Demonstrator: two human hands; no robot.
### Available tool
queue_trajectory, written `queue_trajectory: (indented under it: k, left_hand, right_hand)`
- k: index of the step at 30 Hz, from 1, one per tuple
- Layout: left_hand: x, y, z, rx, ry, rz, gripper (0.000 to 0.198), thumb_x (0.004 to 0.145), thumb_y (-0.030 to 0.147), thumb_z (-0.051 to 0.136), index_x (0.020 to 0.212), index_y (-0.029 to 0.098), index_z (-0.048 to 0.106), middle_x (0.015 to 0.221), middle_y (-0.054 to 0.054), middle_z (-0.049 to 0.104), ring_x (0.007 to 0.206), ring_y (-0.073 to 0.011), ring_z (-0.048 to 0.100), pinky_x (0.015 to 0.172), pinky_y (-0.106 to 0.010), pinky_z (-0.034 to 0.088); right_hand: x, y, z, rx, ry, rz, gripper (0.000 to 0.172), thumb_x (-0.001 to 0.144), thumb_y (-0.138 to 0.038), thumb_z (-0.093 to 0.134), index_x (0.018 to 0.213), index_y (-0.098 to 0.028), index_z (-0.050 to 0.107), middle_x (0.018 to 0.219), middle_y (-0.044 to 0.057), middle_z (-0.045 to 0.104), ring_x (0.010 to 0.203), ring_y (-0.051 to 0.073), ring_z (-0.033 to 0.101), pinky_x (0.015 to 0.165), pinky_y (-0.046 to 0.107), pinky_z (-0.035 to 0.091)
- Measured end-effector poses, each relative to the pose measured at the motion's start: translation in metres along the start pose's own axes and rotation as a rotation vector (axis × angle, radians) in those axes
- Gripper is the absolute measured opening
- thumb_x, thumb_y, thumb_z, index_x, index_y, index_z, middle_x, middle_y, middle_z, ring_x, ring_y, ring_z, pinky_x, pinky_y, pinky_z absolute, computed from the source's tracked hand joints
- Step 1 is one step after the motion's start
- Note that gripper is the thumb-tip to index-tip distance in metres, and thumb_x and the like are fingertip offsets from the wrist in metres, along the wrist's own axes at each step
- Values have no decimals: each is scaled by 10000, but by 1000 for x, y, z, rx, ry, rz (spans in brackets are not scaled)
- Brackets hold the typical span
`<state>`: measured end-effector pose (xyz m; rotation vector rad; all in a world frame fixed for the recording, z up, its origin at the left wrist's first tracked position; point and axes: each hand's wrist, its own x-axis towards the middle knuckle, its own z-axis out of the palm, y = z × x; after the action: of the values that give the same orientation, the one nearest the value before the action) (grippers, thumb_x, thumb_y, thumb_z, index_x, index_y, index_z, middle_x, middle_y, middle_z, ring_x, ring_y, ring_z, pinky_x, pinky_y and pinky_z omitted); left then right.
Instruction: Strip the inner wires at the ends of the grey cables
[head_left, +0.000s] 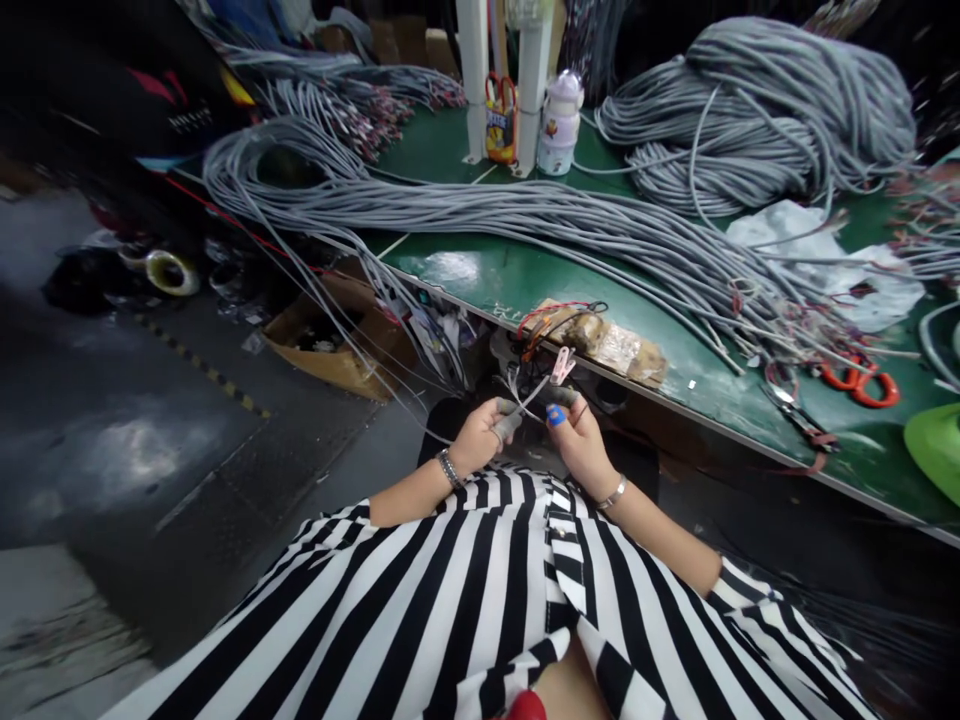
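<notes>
Shirt (480, 570): one, striped.
Left hand (482, 436): pinched one slender grey cable (534, 391), pale strands splayed, before one glossy green bench (679, 405).
Right hand (583, 448): curled beside it; grip couldn't be told.

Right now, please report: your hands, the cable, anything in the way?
Left hand holding grey cable. Right hand close to thin wires, grip unclear. Possibly in the way: pink clip, just beyond right hand.
</notes>
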<state>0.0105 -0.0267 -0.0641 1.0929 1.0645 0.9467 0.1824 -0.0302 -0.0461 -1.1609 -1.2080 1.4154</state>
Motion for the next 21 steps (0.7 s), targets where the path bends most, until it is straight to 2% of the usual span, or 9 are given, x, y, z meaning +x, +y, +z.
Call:
queue_trajectory:
  k: [3,6,8,10,13,15,18,20,21]
  left_hand:
    - [1,7,-4,-130,132,15,270,772,397,658,893,186,540,482,78,502,336,-32,358,352,-151,229]
    - [1,15,-13,-256,293,70,264,753,393,678,852,189,542,519,65,527,372,-39,412,372,-153,274]
    - [-3,22,-21,-273,307,127,264,734,387,701,819,174,569,592,29,591,429,-46,479,404,-157,315]
    - [-10,27,-28,-289,234,166,278,725,400,712,806,158,601,599,10,604,436,-45,481,406,-159,309]
    - [-22,32,-30,-344,53,142,329,700,435,730,799,141,620,507,21,554,381,-38,412,376,-162,264]
    - [-28,33,-27,-361,-63,87,364,678,455,743,772,132,606,478,23,540,365,-41,404,365,-161,254]
    - [-31,32,-24,-372,-186,14,399,650,469,759,736,129,568,461,29,531,351,-41,405,354,-153,241]
    - [-32,31,-24,-371,-230,-4,396,656,463,756,726,128,556,460,33,526,350,-35,398,355,-148,236]
    - [-31,31,-25,-358,-256,-9,387,665,458,750,732,125,562,462,32,524,352,-32,391,356,-147,235]
  right_hand:
    - [-13,-14,1,-168,-20,-199,265,832,-388,578,1060,-254,557,724,4,572,639,151,510,603,287,442]
    - [-23,-30,0,-349,-308,-335,200,875,-300,523,1047,-248,612,864,37,645,745,162,587,700,304,473]
    - [-25,-37,-3,-420,-409,-381,193,875,-261,523,1028,-248,640,891,43,668,769,168,614,713,305,483]
    - [-23,-40,-5,-426,-324,-408,187,869,-243,536,1018,-249,649,900,45,677,782,177,627,727,315,494]
    - [-19,-40,-2,-369,-150,-450,192,868,-244,544,1038,-245,633,943,57,660,827,191,623,765,341,507]
    - [-17,-41,4,-386,-162,-520,271,864,-239,543,1132,-238,586,1041,76,633,880,198,611,791,355,509]
    - [-15,-44,16,-527,-249,-667,395,864,-209,517,1257,-215,481,1164,109,582,1001,212,576,851,367,492]
    - [-14,-46,19,-629,-301,-731,320,872,-203,490,1192,-195,510,1089,112,594,984,205,571,821,343,494]
    - [-13,-46,18,-672,-323,-742,246,879,-209,478,1115,-188,545,1004,103,604,914,192,577,768,319,496]
